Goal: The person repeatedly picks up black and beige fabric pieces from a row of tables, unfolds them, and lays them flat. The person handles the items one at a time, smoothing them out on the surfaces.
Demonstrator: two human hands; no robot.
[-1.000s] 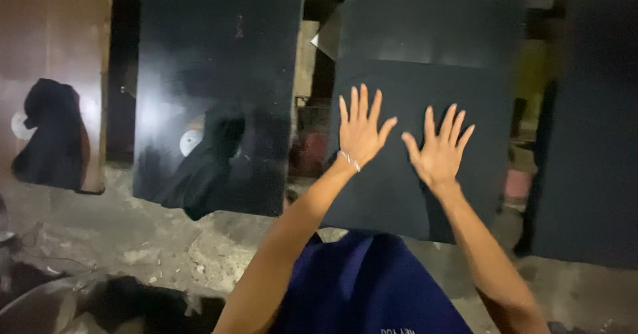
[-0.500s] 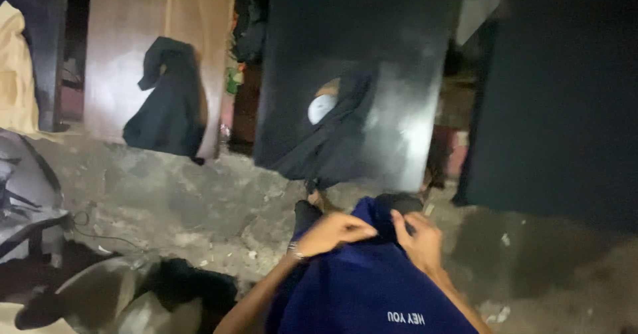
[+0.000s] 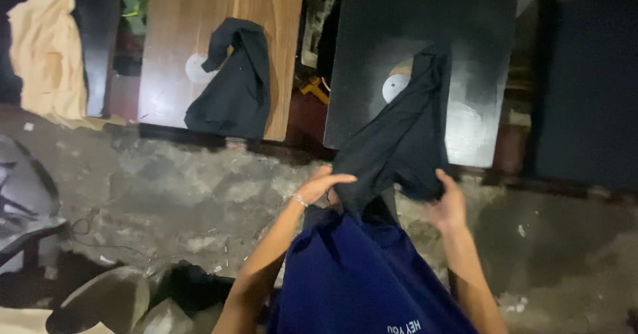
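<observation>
While draped down the face of the dark board (image 3: 478, 35), black garment (image 3: 399, 141) hangs with its lower edge gathered at both hands. Left hand (image 3: 321, 185): fingers curled narrow, pinching the lower left fold; cloth passes just under the fingertips. Right hand (image 3: 448, 208): fingers closed over the lower right hem; cloth bunched above and against the fingers. Blue shirt (image 3: 359, 281) directly below both hands. Second black garment (image 3: 232, 88) hung on the wooden board (image 3: 173, 41), well apart to the left. Beige cloth (image 3: 46, 55) at far left. Rough concrete floor (image 3: 186, 188) beneath.
</observation>
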